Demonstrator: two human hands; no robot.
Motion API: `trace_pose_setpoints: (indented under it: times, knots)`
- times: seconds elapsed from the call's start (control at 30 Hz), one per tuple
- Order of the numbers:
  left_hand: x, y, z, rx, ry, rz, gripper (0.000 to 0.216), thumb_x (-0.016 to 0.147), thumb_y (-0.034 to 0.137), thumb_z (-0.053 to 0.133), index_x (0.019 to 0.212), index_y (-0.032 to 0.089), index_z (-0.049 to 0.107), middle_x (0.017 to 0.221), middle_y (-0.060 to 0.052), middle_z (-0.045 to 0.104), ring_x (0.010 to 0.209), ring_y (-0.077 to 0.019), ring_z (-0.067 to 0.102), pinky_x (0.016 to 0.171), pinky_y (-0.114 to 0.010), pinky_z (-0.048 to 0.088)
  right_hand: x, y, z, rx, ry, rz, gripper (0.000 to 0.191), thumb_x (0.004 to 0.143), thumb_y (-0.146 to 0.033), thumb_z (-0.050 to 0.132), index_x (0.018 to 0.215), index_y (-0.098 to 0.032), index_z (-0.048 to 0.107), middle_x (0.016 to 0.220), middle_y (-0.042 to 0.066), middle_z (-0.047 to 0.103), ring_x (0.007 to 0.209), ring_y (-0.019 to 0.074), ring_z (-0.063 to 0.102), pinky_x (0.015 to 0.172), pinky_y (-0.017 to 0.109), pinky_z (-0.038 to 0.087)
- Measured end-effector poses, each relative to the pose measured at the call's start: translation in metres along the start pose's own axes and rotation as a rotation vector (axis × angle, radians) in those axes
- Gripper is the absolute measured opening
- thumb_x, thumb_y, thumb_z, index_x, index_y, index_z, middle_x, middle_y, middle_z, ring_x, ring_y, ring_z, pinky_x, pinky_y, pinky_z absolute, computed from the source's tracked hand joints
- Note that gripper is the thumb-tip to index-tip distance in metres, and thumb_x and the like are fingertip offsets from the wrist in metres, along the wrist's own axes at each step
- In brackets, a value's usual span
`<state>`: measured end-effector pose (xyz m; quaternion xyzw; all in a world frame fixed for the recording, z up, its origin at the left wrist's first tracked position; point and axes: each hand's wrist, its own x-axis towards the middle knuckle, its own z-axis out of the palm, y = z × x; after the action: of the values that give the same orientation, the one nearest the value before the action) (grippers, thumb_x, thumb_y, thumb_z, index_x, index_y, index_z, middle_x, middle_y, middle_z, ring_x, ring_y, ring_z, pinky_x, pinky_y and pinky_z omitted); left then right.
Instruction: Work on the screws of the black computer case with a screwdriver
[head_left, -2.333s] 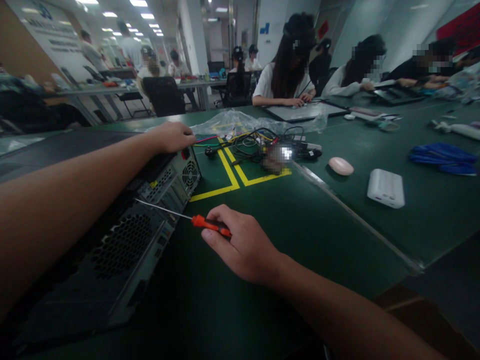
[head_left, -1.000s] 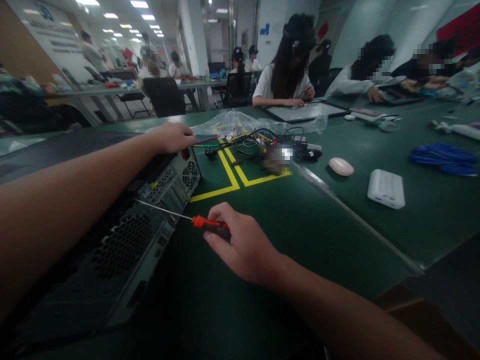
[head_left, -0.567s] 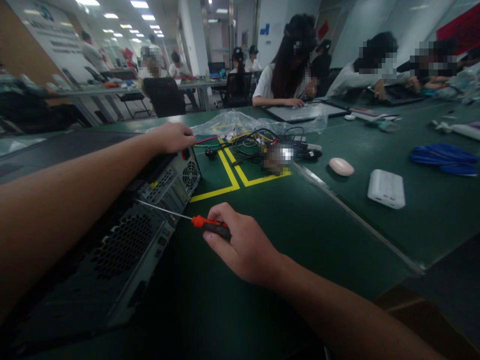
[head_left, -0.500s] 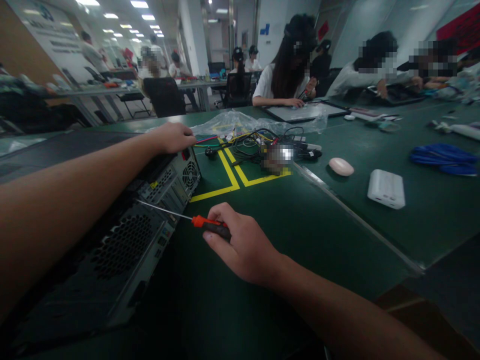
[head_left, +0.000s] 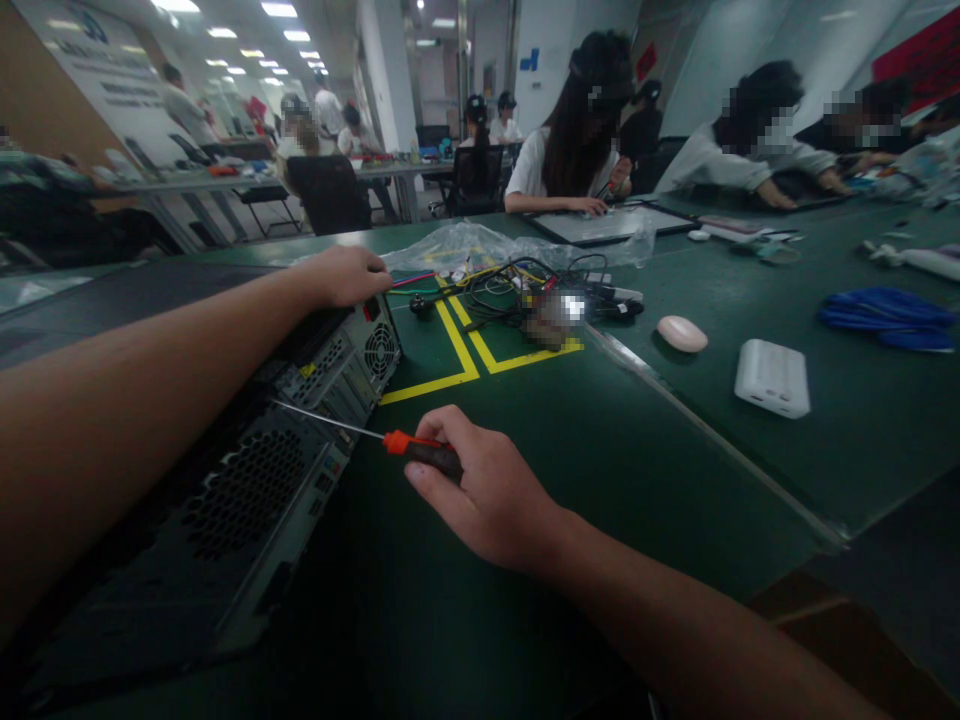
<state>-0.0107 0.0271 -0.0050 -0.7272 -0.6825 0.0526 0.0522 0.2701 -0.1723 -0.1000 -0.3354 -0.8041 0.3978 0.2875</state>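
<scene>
A black desktop computer case (head_left: 247,480) lies on its side on the green table (head_left: 600,460), its rear panel with fan grille facing me. My right hand (head_left: 487,490) is closed round a screwdriver (head_left: 397,443) with a red and black handle. The long shaft points left and its tip touches the case's rear edge. My left hand (head_left: 349,274) rests curled over the far top corner of the case, pressing on it.
A tangle of cables (head_left: 517,290) and a clear plastic bag (head_left: 480,243) lie beyond yellow tape lines (head_left: 457,350). A pink oval object (head_left: 681,332), a white box (head_left: 772,376) and blue gloves (head_left: 885,315) sit to the right. Other people work at the table's far side.
My hands and the screwdriver have barely moved; the right hand's grip on the handle has shifted slightly. People across the table have moved their arms.
</scene>
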Motion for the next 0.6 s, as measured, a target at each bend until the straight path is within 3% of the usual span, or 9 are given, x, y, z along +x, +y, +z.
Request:
trace_pose_setpoints:
  times: [0.4, 0.6]
  knots:
    - [0.0027, -0.0052, 0.0027, -0.04, 0.014, 0.024, 0.078, 0.102, 0.06, 0.04, 0.154, 0.023, 0.086, 0.13, -0.016, 0.088, 0.126, -0.0401, 0.077, 0.109, -0.048, 0.057, 0.0009, 0.0003, 0.0019, 0.007, 0.026, -0.005, 0.019, 0.112, -0.044, 0.067, 0.114, -0.025, 0.068, 0.097, 0.002, 0.076, 0.077, 0.019, 0.062, 0.077, 0.035, 0.042]
    - [0.0011, -0.0033, 0.0018, -0.037, -0.011, 0.014, 0.08, 0.1, 0.061, 0.043, 0.158, 0.022, 0.083, 0.142, -0.015, 0.086, 0.132, -0.0415, 0.075, 0.114, -0.048, 0.055, 0.0005, 0.0005, 0.0024, 0.01, 0.014, -0.006, 0.019, 0.118, -0.041, 0.062, 0.125, -0.025, 0.067, 0.101, 0.003, 0.079, 0.082, 0.0202, 0.065, 0.079, 0.035, 0.044]
